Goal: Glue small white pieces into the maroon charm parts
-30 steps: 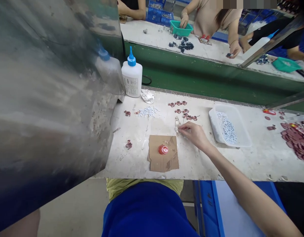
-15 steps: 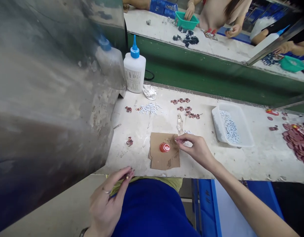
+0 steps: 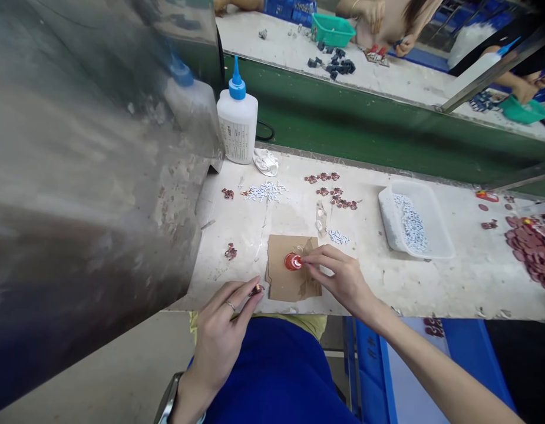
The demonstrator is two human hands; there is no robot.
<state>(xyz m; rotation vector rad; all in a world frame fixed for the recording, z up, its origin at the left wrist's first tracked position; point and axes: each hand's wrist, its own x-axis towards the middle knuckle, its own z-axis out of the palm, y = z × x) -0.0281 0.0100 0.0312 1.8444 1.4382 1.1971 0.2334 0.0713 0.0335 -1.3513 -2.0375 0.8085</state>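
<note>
Between the thumb and fingers of my left hand [image 3: 228, 318] is a small dark reddish-brown figure piece [image 3: 256, 289], held over the table's front edge. My right hand [image 3: 336, 274] is pinched at the right side of a small red cap-like cup [image 3: 293, 261], which sits on a torn cardboard piece [image 3: 283, 285]. What those fingertips hold, if anything, is too small to make out. Just beyond my right hand lies a little pile of small white-and-blue pieces [image 3: 338, 237]. Similar brown figure pieces [image 3: 230, 252] lie to the left of the cardboard.
A white bottle with a blue nozzle [image 3: 238, 123] stands at the back left, by a metal panel [image 3: 99, 176]. A clear plastic tub [image 3: 440, 235] holds many small white-and-blue pieces. Reddish-brown discs [image 3: 531, 247] are heaped at the far right. Co-workers' hands [image 3: 372, 13] show beyond the green partition.
My right hand has moved left, from the cardboard's right edge to the red cup. My left hand has risen rightward with the brown piece, nearer the cardboard. A co-worker's hand has left the green basket.
</note>
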